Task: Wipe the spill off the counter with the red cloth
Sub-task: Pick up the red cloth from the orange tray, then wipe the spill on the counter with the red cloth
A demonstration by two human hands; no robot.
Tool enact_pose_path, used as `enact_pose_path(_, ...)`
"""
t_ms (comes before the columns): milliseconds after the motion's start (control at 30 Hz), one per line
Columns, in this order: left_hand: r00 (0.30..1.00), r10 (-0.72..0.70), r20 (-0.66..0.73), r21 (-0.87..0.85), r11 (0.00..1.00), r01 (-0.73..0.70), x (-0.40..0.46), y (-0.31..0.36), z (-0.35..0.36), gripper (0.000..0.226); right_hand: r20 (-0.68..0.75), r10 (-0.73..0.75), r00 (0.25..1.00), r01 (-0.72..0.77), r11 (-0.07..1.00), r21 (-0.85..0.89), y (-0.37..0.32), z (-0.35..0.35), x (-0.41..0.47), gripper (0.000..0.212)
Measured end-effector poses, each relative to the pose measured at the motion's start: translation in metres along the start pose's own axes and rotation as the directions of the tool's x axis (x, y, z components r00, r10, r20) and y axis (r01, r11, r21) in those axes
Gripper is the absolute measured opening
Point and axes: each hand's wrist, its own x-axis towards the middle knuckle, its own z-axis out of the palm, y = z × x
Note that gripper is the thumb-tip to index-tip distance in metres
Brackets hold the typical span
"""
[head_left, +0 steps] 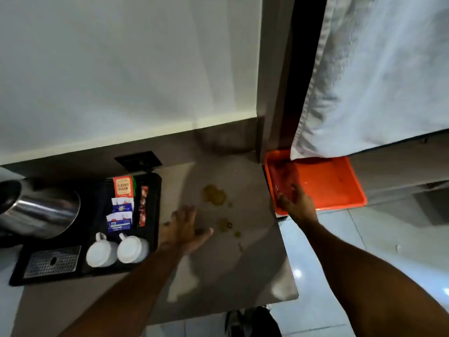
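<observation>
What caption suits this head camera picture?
Left hand flat on the counter beside a brown spill; right hand reaches into an orange tray.

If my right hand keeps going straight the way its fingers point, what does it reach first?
Most likely the red cloth, lying in the orange tray just beyond the counter edge. The right hand is already over the tray's near rim, fingers aimed at the cloth. Its height above is unclear.
</observation>
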Motion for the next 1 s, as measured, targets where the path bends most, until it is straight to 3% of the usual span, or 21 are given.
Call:
enact_pose_path(200,1.0,-0.014,0.013,0.152,0.988,0.012,0.022,0.005,0.014,0.094,-0.011,0.048,0.999,-0.049,0.989,-0.138,0.013,0.005,0.041,0.034)
enact_pose_path(300,1.0,-0.01,0.007,0.194,0.981,0.009,0.028,0.003,0.022,0.094,-0.067,0.063,0.996,-0.073,0.984,-0.163,0.023,0.01,0.066,0.035)
enact_pose_path(433,1.0,0.0,0.0,0.209,0.978,0.0,0.03,-0.007,0.029,0.092,-0.117,0.239,0.964,-0.236,0.971,0.038,0.019,0.016,0.091,0.072)
enact_pose_path(467,1.0,0.007,0.004,0.201,0.979,-0.008,0.031,-0.009,0.029,0.091,-0.117,0.297,0.948,-0.288,0.954,0.087,0.017,0.015,0.095,0.073)
enact_pose_path(533,1.0,0.027,0.007,0.162,0.986,-0.028,0.033,-0.016,0.029,0.086,-0.093,0.351,0.932,-0.342,0.934,0.103,0.007,0.014,0.095,0.049)
enact_pose_path(600,0.999,0.05,0.009,0.093,0.994,-0.051,0.032,-0.023,0.029,0.08,-0.079,0.259,0.963,-0.254,0.965,0.058,-0.013,0.014,0.081,0.025)
enact_pose_path(700,0.999,0.039,-0.029,-0.004,0.999,-0.039,0.023,-0.034,0.034,0.083,-0.116,-0.079,0.99,0.058,0.984,-0.171,-0.035,0.026,0.05,0.028)
enact_pose_path(800,0.997,0.023,-0.077,-0.005,1.0,-0.023,0.01,-0.046,0.05,0.091,0.049,-0.324,0.945,0.321,0.885,-0.336,-0.053,0.057,0.01,0.035)
enact_pose_path(900,0.991,0.046,-0.125,0.002,0.999,-0.046,0.006,-0.054,0.066,0.091,0.399,-0.322,0.859,0.495,0.723,-0.482,-0.06,0.088,-0.018,0.056)
enact_pose_path(967,0.986,0.049,-0.16,-0.017,0.999,-0.052,0.006,-0.056,0.072,0.086,0.501,-0.294,0.814,0.558,0.634,-0.535,-0.057,0.103,-0.032,0.064)
enact_pose_path(1000,0.983,0.054,-0.178,-0.021,0.998,-0.059,0.006,-0.055,0.073,0.082,0.494,-0.288,0.82,0.548,0.646,-0.532,-0.056,0.105,-0.038,0.067)
